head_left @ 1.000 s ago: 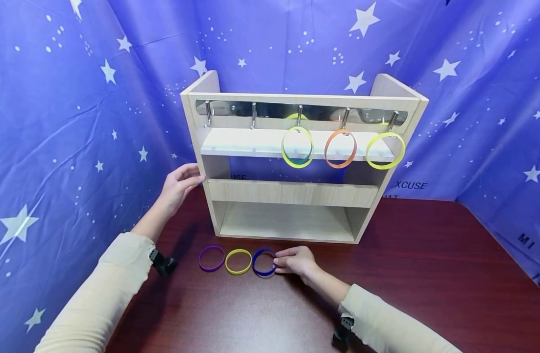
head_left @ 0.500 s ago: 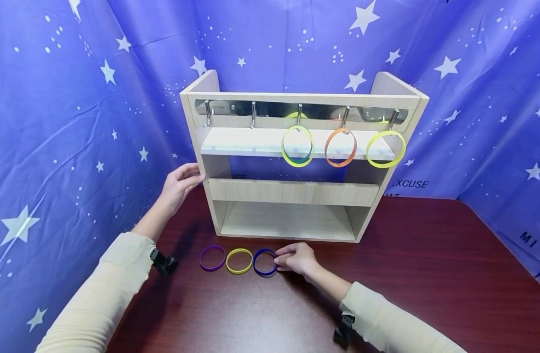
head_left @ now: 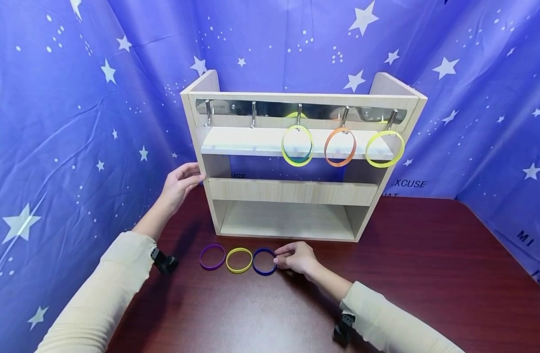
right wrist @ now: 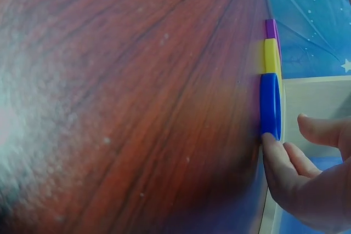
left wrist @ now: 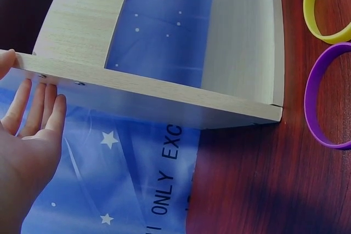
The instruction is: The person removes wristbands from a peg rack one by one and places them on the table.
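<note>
My left hand (head_left: 176,187) rests against the outer left side of a wooden rack (head_left: 292,192), thumb at its front edge. In the left wrist view those fingers (left wrist: 37,110) lie fairly straight along the panel. Down on the table, my right hand (head_left: 298,258) touches the right edge of a blue silicone wristband (head_left: 254,264) lying flat. The right wrist view has the fingertips (right wrist: 267,138) at the blue band while the thumb stands apart from it. Left of it lie a yellow wristband (head_left: 227,264) and a purple wristband (head_left: 201,262).
A metal strip with several hooks (head_left: 254,115) runs along the rack's top front. From it hang a yellow-green band (head_left: 284,154), an orange band (head_left: 326,152) and a yellow band (head_left: 368,156). The dark red table (head_left: 437,264) meets a blue starry curtain (head_left: 270,44) behind.
Hardly anything differs: both hands stay in place and the bands lie where they were. The view shifts very slightly.
</note>
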Tool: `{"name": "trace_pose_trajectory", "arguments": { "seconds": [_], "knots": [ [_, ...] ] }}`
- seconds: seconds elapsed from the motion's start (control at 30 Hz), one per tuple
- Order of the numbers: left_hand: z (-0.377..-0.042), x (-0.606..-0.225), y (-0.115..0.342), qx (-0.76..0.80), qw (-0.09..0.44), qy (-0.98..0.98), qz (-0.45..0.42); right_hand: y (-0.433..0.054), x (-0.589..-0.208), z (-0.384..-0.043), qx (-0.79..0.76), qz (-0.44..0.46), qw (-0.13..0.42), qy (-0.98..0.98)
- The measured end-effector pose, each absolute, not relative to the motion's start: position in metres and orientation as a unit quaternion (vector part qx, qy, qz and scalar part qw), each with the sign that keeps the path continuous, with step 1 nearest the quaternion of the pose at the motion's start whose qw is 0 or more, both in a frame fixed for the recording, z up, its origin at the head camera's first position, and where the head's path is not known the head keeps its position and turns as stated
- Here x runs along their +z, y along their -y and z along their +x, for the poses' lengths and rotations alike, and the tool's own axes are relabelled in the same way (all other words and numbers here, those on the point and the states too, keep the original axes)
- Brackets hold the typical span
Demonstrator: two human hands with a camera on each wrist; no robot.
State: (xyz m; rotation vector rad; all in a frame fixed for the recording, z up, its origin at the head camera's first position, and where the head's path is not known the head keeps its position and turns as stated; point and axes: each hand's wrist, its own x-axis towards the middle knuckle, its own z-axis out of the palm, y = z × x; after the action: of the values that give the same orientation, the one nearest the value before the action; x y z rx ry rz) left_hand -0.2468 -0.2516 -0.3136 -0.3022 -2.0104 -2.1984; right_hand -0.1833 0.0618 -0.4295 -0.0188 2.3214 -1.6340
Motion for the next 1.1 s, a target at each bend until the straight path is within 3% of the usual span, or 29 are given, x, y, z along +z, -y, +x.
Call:
{"name": "trace_pose_trajectory", "arguments": {
  "seconds": [0.57, 1.1],
  "knots": [
    [-0.247, -0.315, 0.251, -0.732, 0.077, 0.669, -0.102, -0.080, -0.413, -0.199, -0.596, -0.028, 0.116, -0.794],
    [-0.247, -0.315, 0.252, -0.732, 0.076, 0.670, -0.102, -0.098, -0.368, -0.212, -0.620, -0.048, 0.076, -0.779]
  ]
}}
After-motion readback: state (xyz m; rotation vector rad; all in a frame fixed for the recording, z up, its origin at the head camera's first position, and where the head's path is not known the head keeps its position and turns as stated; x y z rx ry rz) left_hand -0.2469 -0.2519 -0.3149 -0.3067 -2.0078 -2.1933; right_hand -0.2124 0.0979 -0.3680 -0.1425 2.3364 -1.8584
